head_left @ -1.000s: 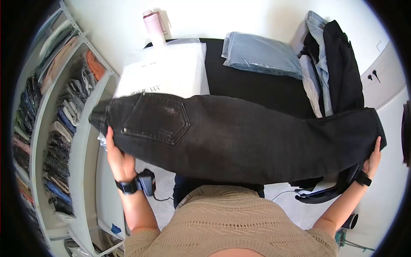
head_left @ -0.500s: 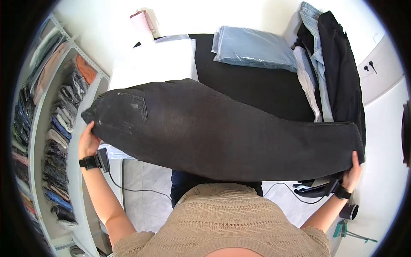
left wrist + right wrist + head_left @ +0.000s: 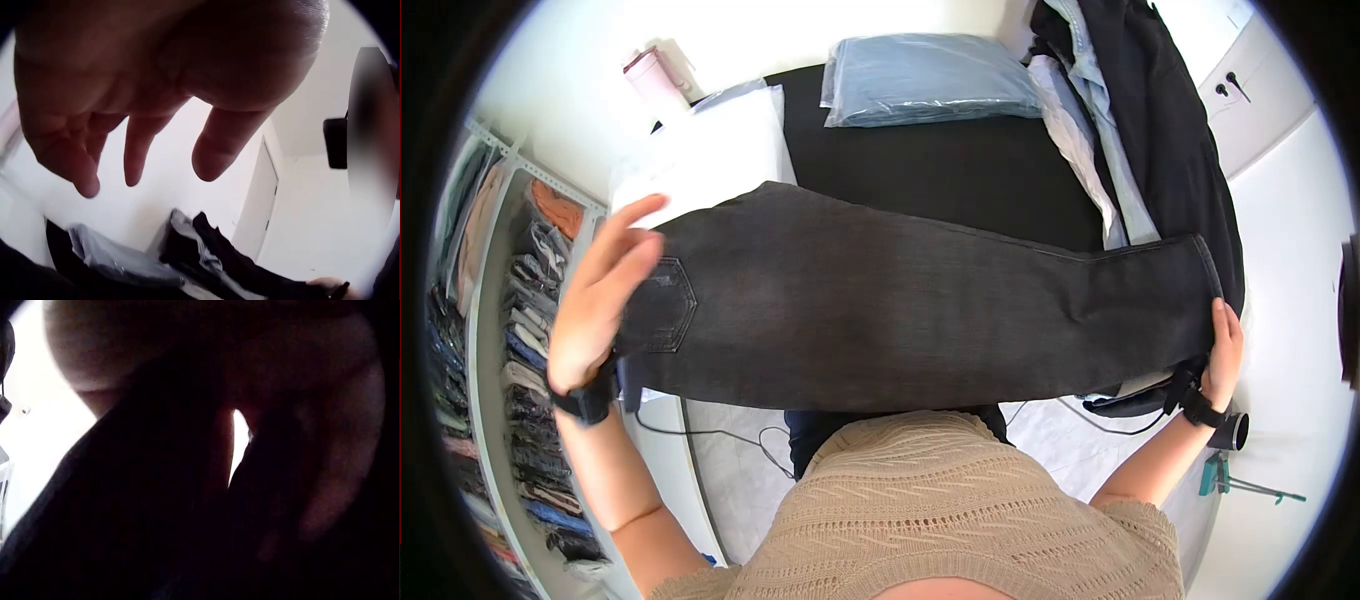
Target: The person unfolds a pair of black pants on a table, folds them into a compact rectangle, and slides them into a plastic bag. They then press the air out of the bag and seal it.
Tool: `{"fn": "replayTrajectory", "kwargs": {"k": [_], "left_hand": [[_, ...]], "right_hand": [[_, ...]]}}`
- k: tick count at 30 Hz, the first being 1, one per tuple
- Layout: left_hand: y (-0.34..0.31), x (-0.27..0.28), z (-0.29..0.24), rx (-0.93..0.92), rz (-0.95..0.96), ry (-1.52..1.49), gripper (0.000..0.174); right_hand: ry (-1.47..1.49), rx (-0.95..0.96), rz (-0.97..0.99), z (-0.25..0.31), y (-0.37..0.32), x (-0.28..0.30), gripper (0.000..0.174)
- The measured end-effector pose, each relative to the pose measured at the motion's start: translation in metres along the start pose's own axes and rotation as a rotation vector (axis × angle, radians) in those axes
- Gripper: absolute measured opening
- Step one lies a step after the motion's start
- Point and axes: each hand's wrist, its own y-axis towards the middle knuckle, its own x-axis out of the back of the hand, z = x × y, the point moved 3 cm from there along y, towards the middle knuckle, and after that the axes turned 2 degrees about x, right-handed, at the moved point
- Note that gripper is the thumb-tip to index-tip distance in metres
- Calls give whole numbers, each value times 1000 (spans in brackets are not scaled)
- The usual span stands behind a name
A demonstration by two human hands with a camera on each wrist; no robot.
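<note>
Dark grey jeans (image 3: 900,300) stretch sideways across the front of the black table, a back pocket (image 3: 668,305) showing at their left end. My left hand (image 3: 600,290) is raised over that end, fingers spread and holding nothing; the left wrist view also shows the hand (image 3: 156,81) with its fingers apart. At the far right my right hand (image 3: 1225,350) grips the leg's hem end, thumb on the near face and the other fingers hidden behind. The right wrist view is very dark, with the hand (image 3: 337,425) against the cloth.
White packages (image 3: 710,150) and a pink bottle (image 3: 655,85) are at the table's back left. A bagged blue garment (image 3: 930,80) lies at the back. Black and light-blue garments (image 3: 1150,130) hang over the right side. Shelves of clothes (image 3: 535,330) stand left.
My left hand has let go of the waist end and risen above it. The right hand still grips the other end. In the head view, the table and its items have shifted left.
</note>
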Motion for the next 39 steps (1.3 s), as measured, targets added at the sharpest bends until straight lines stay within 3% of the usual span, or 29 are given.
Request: {"fn": "replayTrajectory", "kwargs": {"k": [1,3,4,7,9,13,15,16,23,25,27,31,34,37,39], "left_hand": [[17,-17,-7,-5,100,-32,41],[51,-52,-8,-27,270,-55,39],[66,-67,-6,15,358,-32,38],[102,-108,-10,64,499,19,35],[126,-135,5,-6,473,125,34],[153,-170,27,39,369,236,31],[158,-178,34,-245,332,362,25],[158,-180,35,-231,311,336,16],[163,-177,37,-317,169,247,11],[170,-179,42,-250,159,248,12],[171,-191,47,-241,159,317,12],[171,-195,42,-159,172,414,15],[159,-192,25,-277,89,311,18],[129,-199,-21,-316,186,256,21],[117,-214,-32,-355,297,246,23]], "right_hand": [[-4,-6,-14,7,2,6,35],[-140,-11,425,18,7,11,35],[-199,31,523,22,13,14,34],[-316,103,613,34,34,9,35],[-222,89,554,33,48,-7,37],[-270,22,631,34,46,-23,36],[-285,16,628,25,49,-20,33],[-198,19,572,22,46,-16,32],[128,3,346,9,48,7,27],[-76,70,238,18,47,0,27],[-114,82,311,5,54,-11,29],[-288,142,282,11,46,-16,29],[-329,205,277,18,28,-11,34],[-765,728,-129,58,-13,-9,35],[-383,494,21,84,-37,-25,35]]}}
